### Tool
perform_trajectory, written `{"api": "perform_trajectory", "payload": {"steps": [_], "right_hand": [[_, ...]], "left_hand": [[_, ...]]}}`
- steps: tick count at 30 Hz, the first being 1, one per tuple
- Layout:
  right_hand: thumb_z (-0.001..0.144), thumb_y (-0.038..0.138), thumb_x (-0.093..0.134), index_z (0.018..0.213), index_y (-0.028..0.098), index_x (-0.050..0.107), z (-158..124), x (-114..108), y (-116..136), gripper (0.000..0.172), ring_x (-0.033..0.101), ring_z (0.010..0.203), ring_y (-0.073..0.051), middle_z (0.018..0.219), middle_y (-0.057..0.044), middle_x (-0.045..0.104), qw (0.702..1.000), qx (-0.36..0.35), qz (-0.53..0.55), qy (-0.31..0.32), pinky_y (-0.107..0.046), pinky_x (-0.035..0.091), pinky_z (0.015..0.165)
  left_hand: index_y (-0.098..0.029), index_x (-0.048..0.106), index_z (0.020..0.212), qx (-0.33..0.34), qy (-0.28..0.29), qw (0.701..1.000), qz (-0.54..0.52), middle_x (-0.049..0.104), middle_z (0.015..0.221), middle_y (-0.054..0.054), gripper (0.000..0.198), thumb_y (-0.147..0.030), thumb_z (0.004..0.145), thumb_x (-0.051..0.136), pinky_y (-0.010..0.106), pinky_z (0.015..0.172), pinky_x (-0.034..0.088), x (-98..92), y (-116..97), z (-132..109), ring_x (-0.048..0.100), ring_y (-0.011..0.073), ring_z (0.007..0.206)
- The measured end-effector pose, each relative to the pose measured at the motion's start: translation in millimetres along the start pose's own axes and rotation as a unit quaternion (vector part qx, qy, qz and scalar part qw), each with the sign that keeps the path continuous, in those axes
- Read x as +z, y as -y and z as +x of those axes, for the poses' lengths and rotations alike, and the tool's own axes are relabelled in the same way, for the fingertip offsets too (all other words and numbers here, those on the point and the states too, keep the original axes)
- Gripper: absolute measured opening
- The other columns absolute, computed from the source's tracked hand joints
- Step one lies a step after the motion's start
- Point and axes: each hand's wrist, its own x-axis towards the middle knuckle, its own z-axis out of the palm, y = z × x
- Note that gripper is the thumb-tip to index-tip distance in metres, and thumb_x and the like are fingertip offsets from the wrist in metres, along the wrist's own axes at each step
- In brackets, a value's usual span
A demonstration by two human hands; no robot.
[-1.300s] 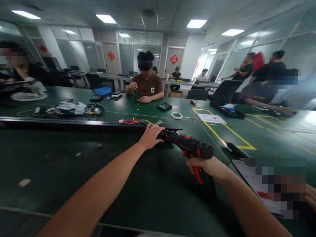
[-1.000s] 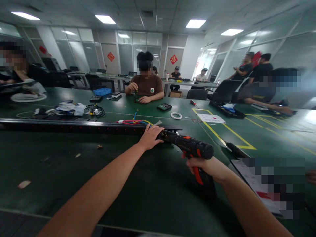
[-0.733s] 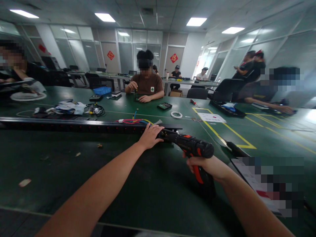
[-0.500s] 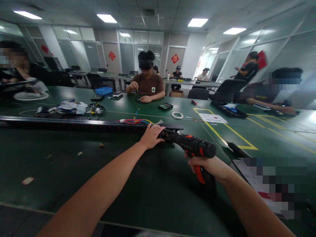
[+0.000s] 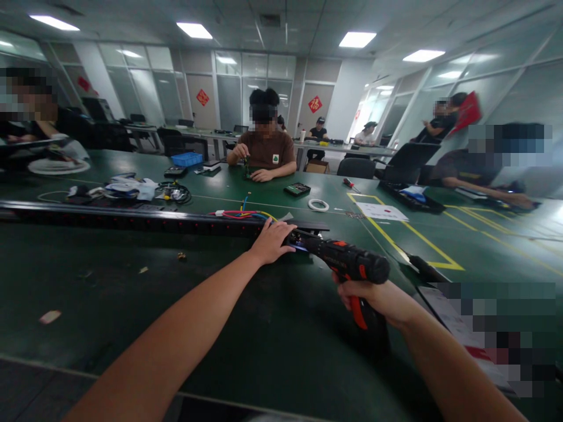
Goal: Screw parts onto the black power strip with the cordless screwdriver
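Glass partitions (image 5: 125,88) back the green desk (image 5: 246,351). A black bar (image 5: 132,218) lies along its left; the left hand (image 5: 270,243) rests on the bar's right end, fingers outstretched. The right hand (image 5: 365,293) grips a black-and-orange drill (image 5: 349,259) aimed there. Yellow tape (image 5: 444,266) marks the desk farther right.

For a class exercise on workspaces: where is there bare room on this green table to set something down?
Bare: the green tabletop bordered by the left forearm, right forearm and power drill. Left of the left forearm, small scraps dot the surface. Crowded: behind the black rail, with a pale bundle, coiled cables and colored wires.
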Motion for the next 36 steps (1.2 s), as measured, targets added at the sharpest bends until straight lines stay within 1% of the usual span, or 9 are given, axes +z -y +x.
{"api": "perform_trajectory", "payload": {"steps": [8,13,17,24,36], "right_hand": [[0.064,0.031,0.077,0.087,0.02,0.067,-0.1,-0.1,-0.5,0.027,0.061,0.057,-0.017,0.06,0.003,0.065,1.0,-0.006,-0.001,0.005,-0.029,0.049,0.059],[0.064,0.03,0.077,0.086,0.02,0.067,-0.5,0.5,0.0,0.025,0.06,0.057,-0.017,0.06,0.003,0.065,1.0,-0.002,-0.002,0.002,-0.029,0.049,0.058],[0.064,0.03,0.077,0.086,0.021,0.067,-0.2,0.0,1.5,0.026,0.06,0.057,-0.017,0.06,0.003,0.065,1.0,-0.004,-0.006,0.009,-0.03,0.05,0.058],[0.064,0.029,0.076,0.085,0.021,0.066,-1.0,1.4,3.7,0.024,0.06,0.056,-0.017,0.059,0.003,0.065,1.0,-0.003,-0.011,0.007,-0.029,0.049,0.057],[0.064,0.03,0.077,0.085,0.021,0.066,-0.2,0.5,1.8,0.025,0.061,0.057,-0.018,0.06,0.003,0.065,1.0,-0.007,-0.011,0.01,-0.031,0.05,0.058]], "left_hand": [[-0.023,0.052,0.158,-0.001,0.002,1.0,-0.001,0.061,0.155,0.015,0.066,-0.045,0.1,0.074,0.063,0.134,0.016,-0.9,-1.1,-0.2,0.048,0.0342,0.152],[-0.021,0.053,0.157,-0.002,0.004,1.0,-0.001,0.061,0.154,0.016,0.066,-0.044,0.099,0.075,0.063,0.134,0.015,-3.6,-3.5,-0.7,0.049,0.0338,0.152],[-0.022,0.052,0.157,-0.001,0.003,1.0,-0.002,0.061,0.154,0.015,0.066,-0.045,0.1,0.075,0.063,0.134,0.014,-3.5,-3.1,-0.6,0.049,0.0328,0.152],[-0.02,0.053,0.157,-0.003,0.006,1.0,0.001,0.06,0.156,0.017,0.068,-0.046,0.099,0.076,0.062,0.134,0.015,-1.1,-1.0,0.3,0.048,0.034,0.152],[-0.021,0.052,0.157,0.003,-0.001,1.0,0.001,0.061,0.154,0.016,0.066,-0.047,0.1,0.074,0.062,0.135,0.015,-1.5,0.0,-0.4,0.049,0.0335,0.152]]}}
